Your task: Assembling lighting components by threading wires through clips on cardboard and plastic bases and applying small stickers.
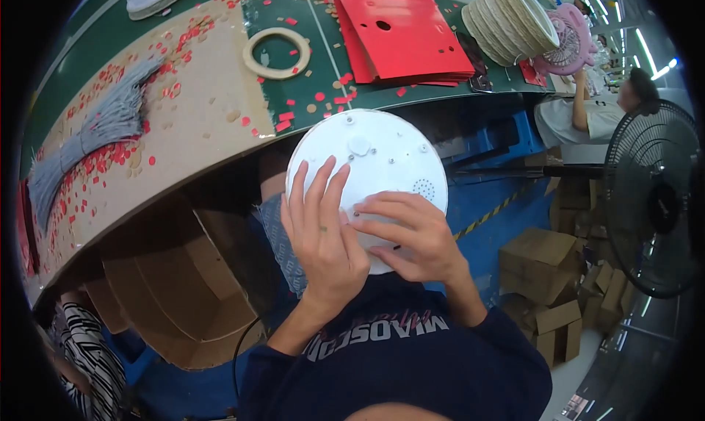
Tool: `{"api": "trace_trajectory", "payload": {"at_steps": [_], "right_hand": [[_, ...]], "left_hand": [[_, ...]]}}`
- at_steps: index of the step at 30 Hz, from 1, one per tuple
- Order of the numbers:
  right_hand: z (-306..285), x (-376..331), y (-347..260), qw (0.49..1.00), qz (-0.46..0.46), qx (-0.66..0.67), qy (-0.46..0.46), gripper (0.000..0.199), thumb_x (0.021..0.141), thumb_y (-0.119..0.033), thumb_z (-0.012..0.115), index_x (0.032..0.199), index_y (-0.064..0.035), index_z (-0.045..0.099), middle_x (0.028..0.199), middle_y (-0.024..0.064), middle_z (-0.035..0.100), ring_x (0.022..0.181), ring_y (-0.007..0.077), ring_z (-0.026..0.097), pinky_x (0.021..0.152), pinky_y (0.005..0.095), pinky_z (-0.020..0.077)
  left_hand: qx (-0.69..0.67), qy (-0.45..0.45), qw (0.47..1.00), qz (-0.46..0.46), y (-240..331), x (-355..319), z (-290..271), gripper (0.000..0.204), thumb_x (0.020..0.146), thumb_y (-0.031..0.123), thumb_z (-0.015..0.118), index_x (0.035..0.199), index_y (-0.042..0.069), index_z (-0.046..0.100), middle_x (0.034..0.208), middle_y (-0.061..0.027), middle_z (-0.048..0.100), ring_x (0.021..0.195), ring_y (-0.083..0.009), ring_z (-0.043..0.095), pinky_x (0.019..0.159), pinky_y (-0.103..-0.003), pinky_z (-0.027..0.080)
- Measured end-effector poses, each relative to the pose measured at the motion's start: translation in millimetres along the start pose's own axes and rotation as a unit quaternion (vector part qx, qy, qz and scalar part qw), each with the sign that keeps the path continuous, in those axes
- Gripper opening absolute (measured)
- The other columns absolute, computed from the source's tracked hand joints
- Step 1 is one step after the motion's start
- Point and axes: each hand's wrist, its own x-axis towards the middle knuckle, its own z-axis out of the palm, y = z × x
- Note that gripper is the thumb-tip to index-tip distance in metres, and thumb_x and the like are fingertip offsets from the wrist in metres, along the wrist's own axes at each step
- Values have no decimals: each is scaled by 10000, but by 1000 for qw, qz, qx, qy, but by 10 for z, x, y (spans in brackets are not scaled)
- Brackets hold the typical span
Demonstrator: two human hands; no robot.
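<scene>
A white round plastic disc (393,138) rests in front of my body, just off the table's near edge. Several small screws or posts, a larger round spot and a patch of tiny holes mark its face. My left hand (323,237) lies over the disc's left part with fingers stretched out. From the right, my right hand (415,234) reaches across the lower part, its fingertips on the face close to my left thumb and a small screw. Its thumb stands apart from the fingers. Whether anything tiny lies under the fingertips cannot be made out.
On the green table (312,90) are red sheets (407,35), a tape roll (257,42), a bundle of grey ties (92,134) and scattered red and tan bits. A cardboard box (180,281) stands lower left. At right are a black fan (653,200), cartons (540,267) and another person (576,120).
</scene>
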Motion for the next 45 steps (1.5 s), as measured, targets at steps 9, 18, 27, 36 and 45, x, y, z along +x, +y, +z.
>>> {"api": "trace_trajectory", "payload": {"at_steps": [9, 18, 27, 36, 45], "right_hand": [[142, 35, -33, 996, -39, -81, -23, 332, 658, -103, 831, 986, -154, 833, 1134, 57, 765, 1065, 272, 700, 864, 365, 577], [57, 120, 94, 992, -112, -45, -26, 264, 660, -111, 835, 919, -160, 816, 1123, 41, 759, 1019, 243, 718, 775, 343, 561], [-91, 42, 373, 986, -161, -29, -18, 259, 778, -221, 821, 1026, -152, 797, 1177, 27, 736, 1088, 219, 697, 807, 337, 533], [-801, 562, 1316, 983, -122, -65, 117, 536, 697, -234, 857, 1210, -131, 740, 1334, 110, 663, 1272, 354, 594, 1056, 508, 460], [-1022, 825, 2482, 971, -29, -238, -3, 598, 919, -456, 693, 1477, -279, 571, 1559, 95, 499, 1470, 319, 413, 1208, 558, 292]], "left_hand": [[-81, 171, 981, -37, -257, -618, -250, 366, 779, 64, 757, 1065, 5, 538, 1087, -181, 541, 1001, -339, 564, 883, -428, 463], [-119, 131, 960, -217, -19, -751, -96, 311, 907, -13, 707, 718, 13, 461, 660, -35, 443, 621, -87, 428, 532, -279, 323], [-400, 153, 821, -377, 320, -655, -30, 245, 981, -17, 632, 1077, 61, 420, 859, -75, 635, 624, -107, 581, 614, -221, 477], [-417, 158, 814, -372, 426, -674, 34, 219, 965, -27, 563, 1082, 75, 409, 703, -22, 532, 489, -33, 390, 441, -190, 275], [-424, 204, 799, -374, 494, -678, 153, 244, 925, 5, 599, 1067, 94, 421, 749, 17, 515, 541, -13, 373, 487, -163, 289]]}}
